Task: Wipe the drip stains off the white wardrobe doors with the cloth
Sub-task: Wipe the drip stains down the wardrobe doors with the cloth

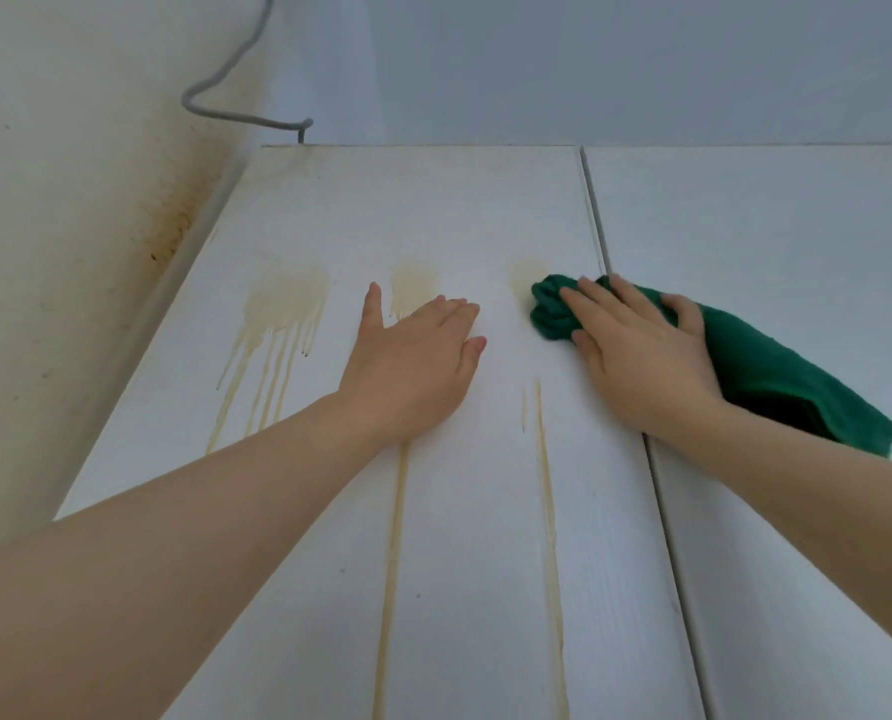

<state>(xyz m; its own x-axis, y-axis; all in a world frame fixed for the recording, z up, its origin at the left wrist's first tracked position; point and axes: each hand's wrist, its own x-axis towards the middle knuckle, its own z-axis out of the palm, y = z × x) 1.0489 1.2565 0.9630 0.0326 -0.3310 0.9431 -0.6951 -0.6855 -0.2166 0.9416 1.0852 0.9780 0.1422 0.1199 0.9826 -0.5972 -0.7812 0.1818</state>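
Your left hand [413,356] lies flat on the left wardrobe door [459,210], fingers straight and spread, holding nothing. It just leans on the door.

Your right hand [641,350] presses the green cloth [776,371] against the same door, right beside the gap [597,226] between the two doors. The fingers lie spread over the cloth, pushing it flat and not squeezing it. The front of the cloth is bunched up under your fingertips, and the rest trails back over the gap onto the right door [771,226].

The job looks like it has only just begun. There are three yellow-brown stains on the left door:

- The big blotch [285,304] on the far left, with many thin drips running down — not wiped.
- The middle blotch [413,283] just above your left hand, with a long drip line [392,563] going down below your wrist — not wiped.
- The small blotch [527,275] touching the front of the cloth, with its own long drip [548,511] lower down.

The cloth sits at the edge of that third blotch, so this seems to be the one you are working on. The patch between the blotch and its drip looks white, but I cannot tell if it was wiped.

The part of the right door that shows looks clean. The wall [70,200] to the left has brown marks too, and a grey cable [226,70] hangs above.
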